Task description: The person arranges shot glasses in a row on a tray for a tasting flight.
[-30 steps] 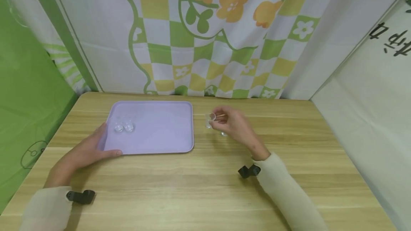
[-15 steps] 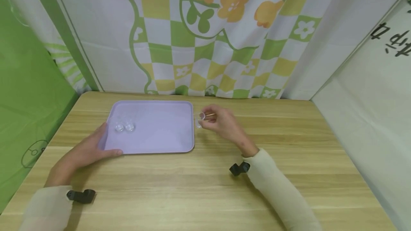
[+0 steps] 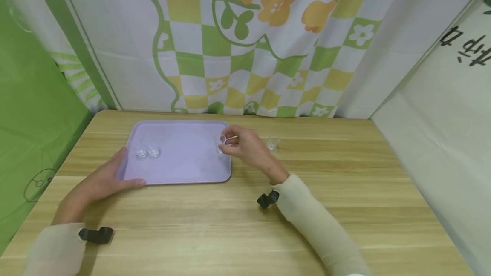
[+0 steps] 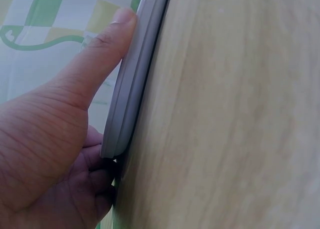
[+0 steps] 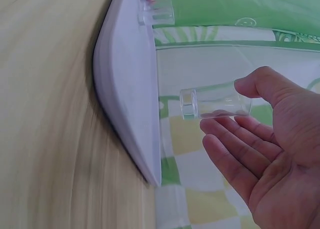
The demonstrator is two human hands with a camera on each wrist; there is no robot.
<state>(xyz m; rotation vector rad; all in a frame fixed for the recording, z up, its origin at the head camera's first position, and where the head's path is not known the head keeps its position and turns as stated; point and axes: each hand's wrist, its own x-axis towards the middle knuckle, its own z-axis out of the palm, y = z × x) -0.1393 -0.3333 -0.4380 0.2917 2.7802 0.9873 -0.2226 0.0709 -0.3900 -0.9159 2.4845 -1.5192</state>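
My right hand (image 3: 247, 146) pinches a small clear shot glass (image 5: 215, 101) near its rim, between thumb and fingers. In the right wrist view its thick base points toward the lilac tray (image 3: 188, 167). The head view has this glass over the tray's right side. Two similar shot glasses stand side by side on the tray's left part, the left one (image 3: 142, 152) close against the right one (image 3: 154, 151). My left hand (image 3: 101, 178) grips the tray's near left corner. Its thumb (image 4: 110, 41) lies along the front rim, with the other fingers curled at the corner.
Another clear shot glass (image 3: 273, 144) stands on the wooden table (image 3: 215, 233), right of the tray. A checked, flowered curtain (image 3: 253, 71) hangs behind the table's back edge. Green cloth (image 3: 34, 110) borders the left, white cloth (image 3: 445, 139) the right.
My right hand has carried its shot glass leftward from the table to over the tray's right side. The glass left on the table has come into fuller view. My left hand stays put.
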